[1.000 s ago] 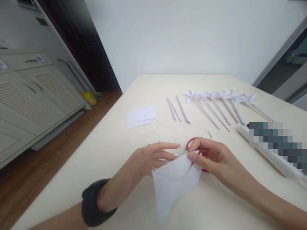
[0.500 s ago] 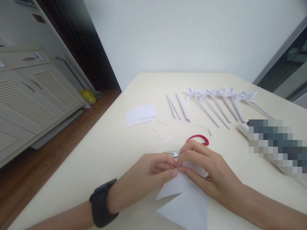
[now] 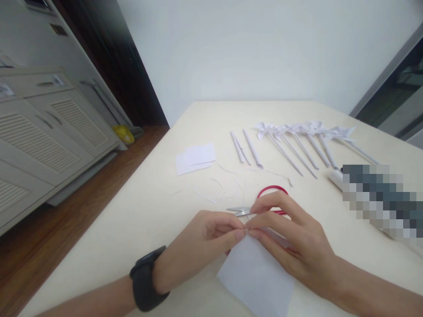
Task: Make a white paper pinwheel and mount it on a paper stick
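Observation:
A white folded paper sheet [image 3: 256, 277] lies on the cream table [image 3: 139, 220] close to me. My left hand [image 3: 205, 242], with a black band on its wrist, pinches the sheet's top corner between thumb and forefinger. My right hand [image 3: 291, 237] pinches the same corner from the other side, fingertips touching the left's. Just beyond my fingers lie red-handled scissors [image 3: 264, 203], blades pointing left, partly hidden by my right hand.
Several white paper pinwheels on sticks [image 3: 297, 141] lie in a row at the back right. Rolled paper sticks [image 3: 246, 149] and a small stack of white paper squares [image 3: 194, 159] lie farther back. Thin paper trimmings [image 3: 224, 187] are scattered mid-table. A white strip [image 3: 337, 177] sits right.
My hands have come together and lowered the paper to the table. The left hand, open a second ago, now pinches the corner beside the right.

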Demonstrator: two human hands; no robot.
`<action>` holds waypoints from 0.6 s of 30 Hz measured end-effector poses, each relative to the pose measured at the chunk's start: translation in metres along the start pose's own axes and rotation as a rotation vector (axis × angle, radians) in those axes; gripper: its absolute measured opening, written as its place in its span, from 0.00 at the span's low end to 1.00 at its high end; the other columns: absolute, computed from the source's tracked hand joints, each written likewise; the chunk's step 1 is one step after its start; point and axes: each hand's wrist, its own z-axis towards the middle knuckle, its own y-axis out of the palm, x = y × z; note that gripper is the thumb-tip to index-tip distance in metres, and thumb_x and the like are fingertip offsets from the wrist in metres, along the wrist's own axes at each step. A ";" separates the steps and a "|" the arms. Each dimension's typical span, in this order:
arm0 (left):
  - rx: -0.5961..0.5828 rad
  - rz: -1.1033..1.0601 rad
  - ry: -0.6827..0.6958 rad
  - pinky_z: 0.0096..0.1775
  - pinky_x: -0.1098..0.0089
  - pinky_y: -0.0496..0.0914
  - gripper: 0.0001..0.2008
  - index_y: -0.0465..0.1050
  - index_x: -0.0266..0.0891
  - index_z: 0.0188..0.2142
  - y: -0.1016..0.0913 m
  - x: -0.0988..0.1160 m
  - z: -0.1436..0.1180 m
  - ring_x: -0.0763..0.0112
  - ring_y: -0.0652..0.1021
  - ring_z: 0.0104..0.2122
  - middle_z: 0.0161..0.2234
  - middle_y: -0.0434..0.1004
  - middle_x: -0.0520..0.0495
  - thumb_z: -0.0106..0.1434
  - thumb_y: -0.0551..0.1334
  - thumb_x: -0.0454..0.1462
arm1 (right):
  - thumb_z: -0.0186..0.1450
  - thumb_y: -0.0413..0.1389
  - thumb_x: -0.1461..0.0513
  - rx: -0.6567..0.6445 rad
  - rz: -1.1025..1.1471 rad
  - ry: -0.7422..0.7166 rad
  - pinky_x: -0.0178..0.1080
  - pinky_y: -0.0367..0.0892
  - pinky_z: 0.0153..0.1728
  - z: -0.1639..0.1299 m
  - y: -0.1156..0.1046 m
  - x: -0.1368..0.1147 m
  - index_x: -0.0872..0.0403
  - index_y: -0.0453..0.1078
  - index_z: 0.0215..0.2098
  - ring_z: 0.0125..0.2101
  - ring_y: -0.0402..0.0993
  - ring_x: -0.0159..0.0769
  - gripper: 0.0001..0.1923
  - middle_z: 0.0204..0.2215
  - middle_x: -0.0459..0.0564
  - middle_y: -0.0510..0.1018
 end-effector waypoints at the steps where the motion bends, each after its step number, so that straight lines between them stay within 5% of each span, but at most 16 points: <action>1: 0.000 0.006 0.012 0.28 0.75 0.62 0.10 0.73 0.35 0.26 0.000 0.000 0.000 0.75 0.68 0.25 0.22 0.69 0.52 0.58 0.58 0.38 | 0.61 0.52 0.69 0.000 -0.003 -0.009 0.36 0.65 0.35 0.000 0.000 -0.001 0.53 0.68 0.37 0.38 0.65 0.34 0.08 0.38 0.50 0.66; 11: -0.020 -0.051 -0.059 0.27 0.76 0.65 0.10 0.73 0.35 0.25 0.000 0.006 -0.001 0.75 0.70 0.23 0.20 0.70 0.52 0.57 0.58 0.38 | 0.61 0.50 0.71 -0.001 -0.077 -0.113 0.39 0.65 0.33 -0.005 -0.003 -0.001 0.54 0.69 0.41 0.35 0.66 0.36 0.12 0.36 0.52 0.70; 18: -0.002 0.031 -0.028 0.27 0.76 0.64 0.11 0.73 0.34 0.25 0.000 0.004 -0.003 0.75 0.69 0.24 0.21 0.69 0.52 0.58 0.57 0.38 | 0.59 0.53 0.71 0.043 -0.034 -0.132 0.38 0.65 0.30 -0.002 -0.003 -0.003 0.58 0.69 0.34 0.31 0.67 0.34 0.07 0.31 0.52 0.72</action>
